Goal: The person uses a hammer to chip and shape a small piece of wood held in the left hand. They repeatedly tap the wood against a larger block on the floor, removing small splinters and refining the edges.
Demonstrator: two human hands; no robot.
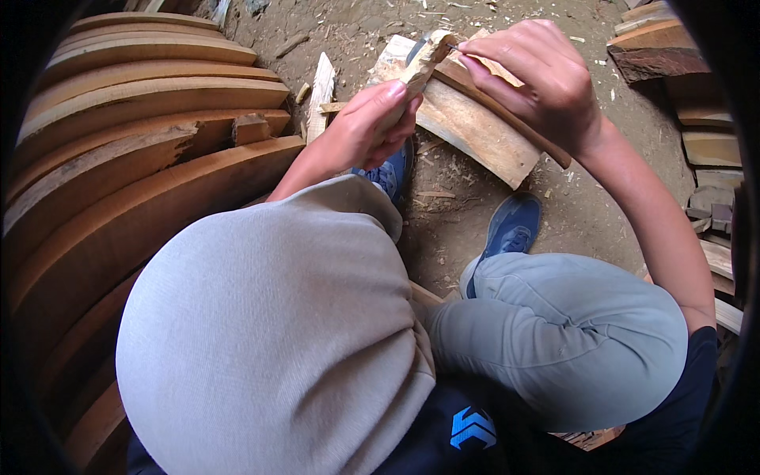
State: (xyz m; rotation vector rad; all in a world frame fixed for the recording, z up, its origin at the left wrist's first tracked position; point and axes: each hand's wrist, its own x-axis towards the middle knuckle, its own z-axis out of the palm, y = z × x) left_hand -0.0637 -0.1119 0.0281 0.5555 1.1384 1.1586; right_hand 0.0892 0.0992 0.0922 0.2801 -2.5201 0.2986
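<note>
My left hand [366,131] is wrapped around the lower part of a pale, roughly carved piece of wood [426,65], which slants up and to the right. My right hand [546,75] pinches a thin dark pointed thing [453,47] between thumb and fingers. Its tip meets the upper end of the carved piece; most of it is hidden by the fingers, so its kind cannot be made out. Below both hands a wide split wood slab [475,131] lies on the ground, with a narrow brown wooden strip [511,115] along it.
Curved planks [150,103] are stacked along the left side, and more timber [665,51] stands at the right. Wood chips litter the dirt floor [332,32]. My blue shoes [513,226] rest close to the slab. A pale upright offcut [321,91] is near my left hand.
</note>
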